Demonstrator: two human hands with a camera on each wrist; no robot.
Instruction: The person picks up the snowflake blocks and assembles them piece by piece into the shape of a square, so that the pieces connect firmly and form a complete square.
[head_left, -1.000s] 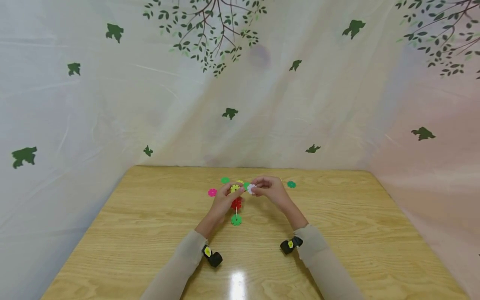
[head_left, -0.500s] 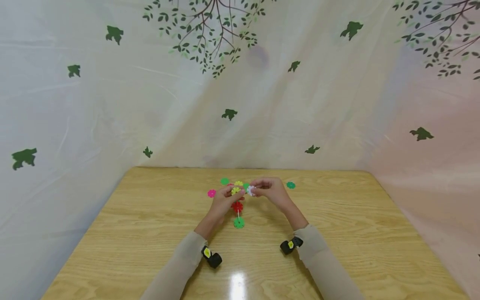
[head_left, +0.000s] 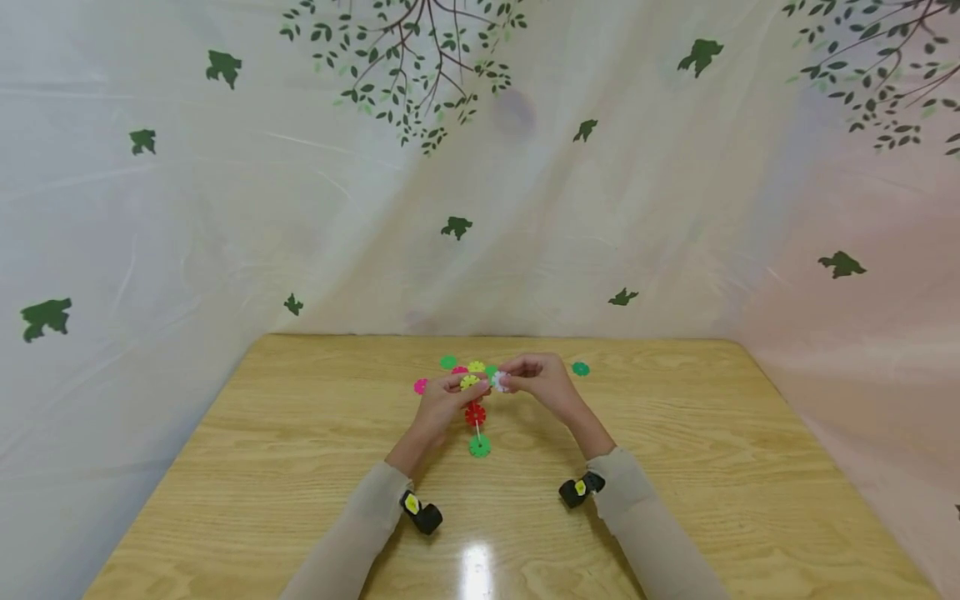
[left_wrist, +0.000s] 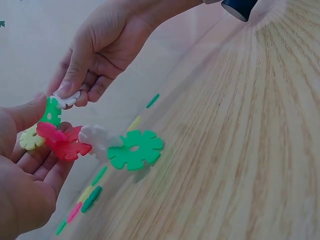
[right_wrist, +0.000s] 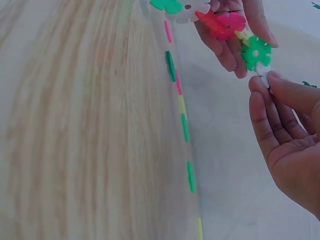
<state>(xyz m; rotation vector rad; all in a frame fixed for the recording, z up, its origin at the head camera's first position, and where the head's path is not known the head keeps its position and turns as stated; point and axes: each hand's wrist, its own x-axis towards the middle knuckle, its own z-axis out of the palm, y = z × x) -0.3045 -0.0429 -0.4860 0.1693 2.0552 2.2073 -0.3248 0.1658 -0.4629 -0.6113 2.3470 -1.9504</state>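
A chain of interlocking flower-shaped plastic discs hangs between my hands above the table. My left hand [head_left: 438,407] pinches it near the yellow disc [head_left: 469,381], thumb on top and fingers beneath. From there a red disc [left_wrist: 70,144], a white disc [left_wrist: 97,141] and a green disc [left_wrist: 135,150] trail off towards me. On the other side of the left thumb is another green disc [right_wrist: 256,53]. My right hand [head_left: 543,382] pinches a white disc [right_wrist: 263,71] between thumb and forefinger, its edge right at that green disc's edge.
Several loose discs lie on the wooden table [head_left: 675,467] beyond my hands, among them a pink disc [head_left: 421,387], a green disc [head_left: 448,362] and a yellow disc [head_left: 476,366]. A darker green disc [head_left: 581,368] lies off to the right. A printed cloth backdrop [head_left: 525,267] rises behind the table.
The trailing end of the chain has swung slightly right and towards me. Both hands keep their grip in nearly the same place.
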